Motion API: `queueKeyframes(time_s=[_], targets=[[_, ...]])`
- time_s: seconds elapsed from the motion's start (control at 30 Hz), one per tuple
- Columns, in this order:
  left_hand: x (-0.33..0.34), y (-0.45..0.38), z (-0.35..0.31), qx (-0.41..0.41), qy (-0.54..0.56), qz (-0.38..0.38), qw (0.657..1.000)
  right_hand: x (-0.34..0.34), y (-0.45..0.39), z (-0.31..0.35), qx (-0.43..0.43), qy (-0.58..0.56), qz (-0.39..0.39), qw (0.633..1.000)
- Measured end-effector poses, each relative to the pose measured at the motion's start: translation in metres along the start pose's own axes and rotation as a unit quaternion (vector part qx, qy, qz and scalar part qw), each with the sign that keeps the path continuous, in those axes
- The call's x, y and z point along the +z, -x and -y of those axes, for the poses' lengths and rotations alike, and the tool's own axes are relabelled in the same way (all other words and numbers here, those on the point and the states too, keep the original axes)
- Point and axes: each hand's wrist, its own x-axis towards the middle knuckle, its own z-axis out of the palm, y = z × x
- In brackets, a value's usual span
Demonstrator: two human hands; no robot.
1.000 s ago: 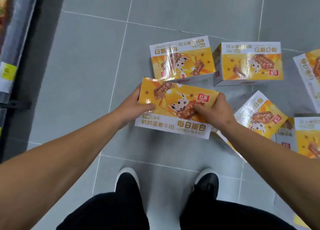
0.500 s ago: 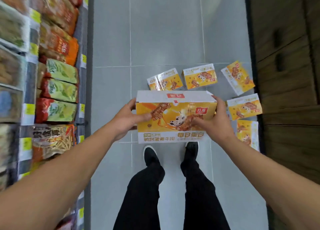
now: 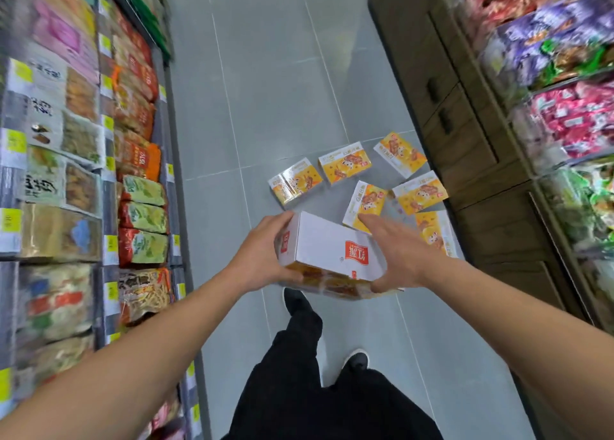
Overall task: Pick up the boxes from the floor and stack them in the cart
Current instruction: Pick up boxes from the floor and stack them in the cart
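Tipped white-side-up now, the box is clasped between left hand and right hand, its printed face hidden.

held box: white top, red logo, orange front
floor boxes: yellow-orange, white bands
floor: grey tiles
trousers: black

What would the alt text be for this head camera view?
Two bare hands, left and right, hold a white-topped box above a grey tiled floor. Six yellow boxes lie scattered beyond it, in an aisle between snack shelves.
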Motion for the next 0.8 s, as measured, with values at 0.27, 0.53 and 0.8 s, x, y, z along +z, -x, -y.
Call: queueKeyframes(time_s=[0.27, 0.53, 0.8], targets=[[0.076, 0.088, -0.04, 0.049, 0.02, 0.001, 0.999, 0.076, 0.127, -0.015, 0.031, -0.09, -0.063, 0.993], [0.134, 0.156, -0.067, 0.073, -0.082, 0.078, 0.991, 0.151, 0.25, -0.008, 0.113, -0.106, -0.169, 0.973], [0.204, 0.206, -0.089, 0.298, -0.376, 0.143, 0.866, 0.242, 0.343, 0.037, 0.294, -0.095, -0.235, 0.921]])
